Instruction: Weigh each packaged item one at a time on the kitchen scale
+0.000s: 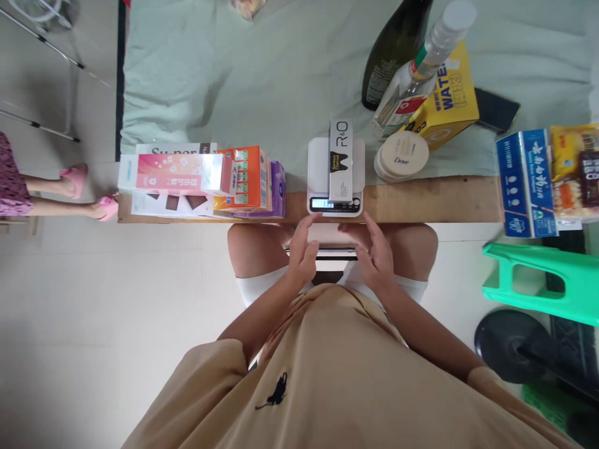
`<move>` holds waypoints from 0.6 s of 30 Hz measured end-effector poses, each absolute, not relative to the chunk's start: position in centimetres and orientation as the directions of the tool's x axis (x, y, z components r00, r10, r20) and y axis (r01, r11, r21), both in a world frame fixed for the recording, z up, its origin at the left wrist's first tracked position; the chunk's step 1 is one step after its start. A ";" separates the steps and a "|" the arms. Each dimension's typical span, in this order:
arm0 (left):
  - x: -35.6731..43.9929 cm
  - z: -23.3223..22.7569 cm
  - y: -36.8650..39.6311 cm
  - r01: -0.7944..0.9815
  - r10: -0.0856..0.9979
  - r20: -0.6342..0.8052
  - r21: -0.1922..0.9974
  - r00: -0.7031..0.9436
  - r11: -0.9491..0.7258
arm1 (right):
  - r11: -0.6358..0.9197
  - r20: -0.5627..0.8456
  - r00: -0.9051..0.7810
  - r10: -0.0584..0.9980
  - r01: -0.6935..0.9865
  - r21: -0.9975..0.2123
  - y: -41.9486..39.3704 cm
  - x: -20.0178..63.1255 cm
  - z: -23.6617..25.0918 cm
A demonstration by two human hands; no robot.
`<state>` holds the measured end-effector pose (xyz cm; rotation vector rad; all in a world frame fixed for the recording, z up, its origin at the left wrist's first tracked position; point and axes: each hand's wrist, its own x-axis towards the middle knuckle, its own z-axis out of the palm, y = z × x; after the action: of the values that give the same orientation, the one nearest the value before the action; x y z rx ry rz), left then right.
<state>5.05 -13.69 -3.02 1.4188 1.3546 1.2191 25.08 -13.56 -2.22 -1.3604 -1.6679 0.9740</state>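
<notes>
A white digital kitchen scale [318,168] sits at the table's front edge, its small display lit. Lying lengthwise across it is a narrow white-and-black box [341,165] marked R&O Bamboo Charcoal, with a dark tooth shape printed on it. My left hand [302,251] is at the scale's lower left corner, index finger stretched out to its edge by the display. On the other side, my right hand [377,254] points a finger at the lower right corner. Both hands hold nothing and their fingers are apart. Whether the fingertips touch the scale I cannot tell.
Stacked boxes [178,174] stand left on the table. To the right are a Dove jar [401,154], a clear bottle [407,93], a dark green bottle [393,53], a yellow box [452,100] and a blue box [526,184]. A green stool [538,302] stands lower right. Another person's legs [65,193] show left.
</notes>
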 end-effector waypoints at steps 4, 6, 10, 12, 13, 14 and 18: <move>5.8 -2.7 -11.0 0.214 0.994 0.108 0.972 -0.035 -0.098 | 0.107 0.070 -0.103 0.992 0.415 -0.903 -10.9 24.1 -1.9; 6.6 -2.6 -9.7 0.189 0.997 0.071 0.980 -0.010 -0.068 | 0.092 0.062 -0.084 0.995 0.425 -0.900 -9.3 23.4 -2.0; 7.9 -2.3 -8.0 0.093 0.999 -0.017 0.996 0.036 0.014 | 0.024 0.005 -0.050 0.999 0.388 -0.921 -6.2 22.3 -2.1; 8.3 -2.0 -7.7 0.053 0.997 -0.062 0.997 0.054 0.059 | -0.031 -0.052 -0.044 0.998 0.385 -0.923 -5.2 21.8 -2.0; 8.5 -1.8 -7.7 0.033 0.994 -0.083 0.996 0.069 0.080 | -0.056 -0.079 -0.042 0.996 0.391 -0.918 -5.0 21.6 -1.9; 8.6 -1.6 -7.7 0.015 0.991 -0.099 0.995 0.086 0.099 | -0.076 -0.099 -0.037 0.994 0.402 -0.912 -4.8 21.5 -1.7; 9.1 -0.5 -8.4 -0.017 0.989 -0.064 0.998 0.135 0.067 | -0.063 -0.062 0.016 0.998 0.415 -0.907 -4.9 20.7 -0.9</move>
<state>9.15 -8.36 -0.50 1.2063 1.1242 1.0728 20.69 -4.91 -0.90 -1.5712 -1.4854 1.0215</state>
